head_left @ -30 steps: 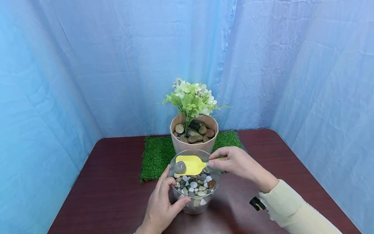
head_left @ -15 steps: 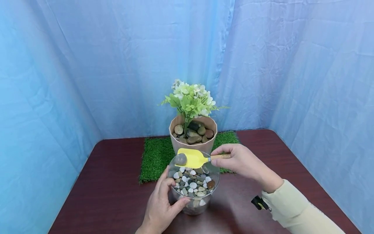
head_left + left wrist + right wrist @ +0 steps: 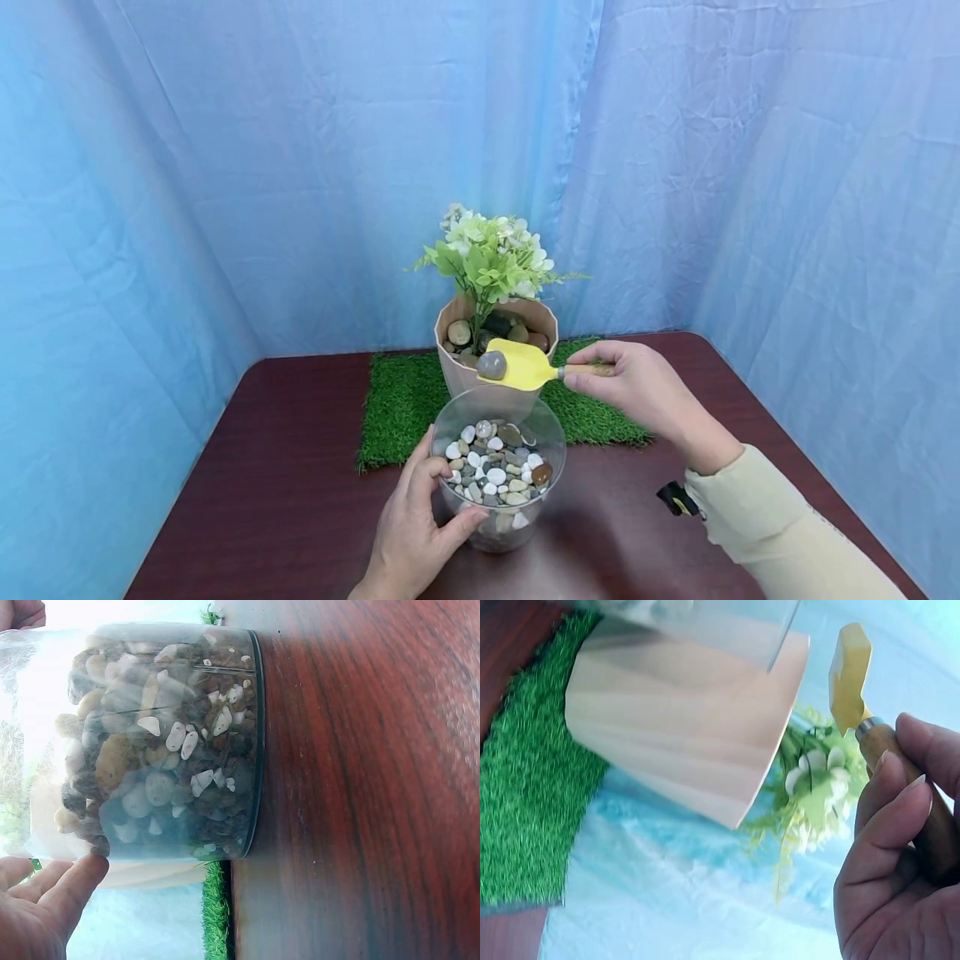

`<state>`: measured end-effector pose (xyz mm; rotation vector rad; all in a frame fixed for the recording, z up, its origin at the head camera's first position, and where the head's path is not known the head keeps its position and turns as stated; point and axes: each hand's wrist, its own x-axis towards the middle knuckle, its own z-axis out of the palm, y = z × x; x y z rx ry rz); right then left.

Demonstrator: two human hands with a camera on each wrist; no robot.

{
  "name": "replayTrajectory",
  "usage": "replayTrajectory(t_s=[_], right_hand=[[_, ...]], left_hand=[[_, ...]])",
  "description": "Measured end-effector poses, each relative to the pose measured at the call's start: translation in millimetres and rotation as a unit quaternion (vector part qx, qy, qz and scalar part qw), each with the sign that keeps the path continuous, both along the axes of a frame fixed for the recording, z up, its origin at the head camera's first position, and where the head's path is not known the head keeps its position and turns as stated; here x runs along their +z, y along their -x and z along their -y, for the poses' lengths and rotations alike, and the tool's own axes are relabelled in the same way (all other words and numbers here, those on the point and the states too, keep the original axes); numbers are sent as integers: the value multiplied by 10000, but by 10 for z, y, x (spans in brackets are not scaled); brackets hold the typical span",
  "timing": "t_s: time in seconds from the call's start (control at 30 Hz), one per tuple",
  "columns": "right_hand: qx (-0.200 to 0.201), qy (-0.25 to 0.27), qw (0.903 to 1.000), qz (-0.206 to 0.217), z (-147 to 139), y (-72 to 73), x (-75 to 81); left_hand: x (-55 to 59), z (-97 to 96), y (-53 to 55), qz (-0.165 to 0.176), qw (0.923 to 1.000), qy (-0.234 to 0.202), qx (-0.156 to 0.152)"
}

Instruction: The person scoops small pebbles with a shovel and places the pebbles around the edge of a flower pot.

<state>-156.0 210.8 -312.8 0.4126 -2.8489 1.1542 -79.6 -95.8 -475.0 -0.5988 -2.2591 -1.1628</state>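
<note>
My right hand (image 3: 637, 387) grips the wooden handle (image 3: 900, 761) of a small yellow trowel (image 3: 528, 367). A smooth grey stone (image 3: 491, 365) lies at the tip of its blade. In the head view the blade overlaps the front rim of a beige flowerpot (image 3: 457, 371), which holds larger stones and a white-flowered plant (image 3: 495, 254). My left hand (image 3: 416, 517) holds the near left side of a clear container (image 3: 555, 433), thumb in front and fingers at the rim. Small mixed pebbles (image 3: 150, 750) fill its lower part.
The flowerpot stands on a green artificial grass mat (image 3: 397, 408) at the back of the dark red-brown table (image 3: 285, 475). Light blue curtains (image 3: 337, 167) hang behind and at both sides. A black strap end (image 3: 677, 498) hangs by the right sleeve.
The trowel, with the grey stone on it, has risen from inside the clear container and moved away and rightward to the flowerpot's front rim. My left hand has stayed on the container.
</note>
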Motion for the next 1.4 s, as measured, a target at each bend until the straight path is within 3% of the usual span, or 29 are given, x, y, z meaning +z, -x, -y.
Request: replayTrajectory(t_s=[0.47,1.4], right_hand=[[-596,-835,9926,-653,-185,95,93],[-610,-1448,9802,-1203,-234,204,114]], left_hand=[[-11,6,16,-35,9999,-116,-120],[-24,2,18,-101,9999,-55,-24]])
